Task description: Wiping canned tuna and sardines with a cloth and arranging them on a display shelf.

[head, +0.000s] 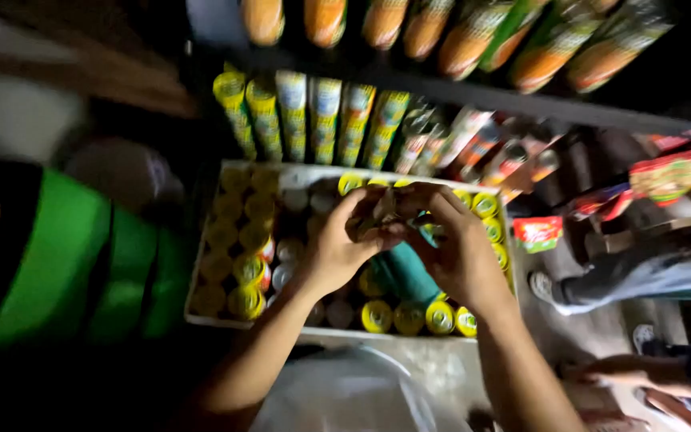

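Both hands, left [337,248] and right [453,244], pinch a wrapper [381,212] over the tray [313,170]; cans [241,240] fill its 9 o'clock side, wrapper not yet off

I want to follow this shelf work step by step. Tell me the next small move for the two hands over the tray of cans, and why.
Probably part the small crumpled thing that both hands pinch. The left hand and right hand meet on it above the tray of yellow-topped cans, fingers curled as if working it open. Blur hides what it is, so this is a guess.
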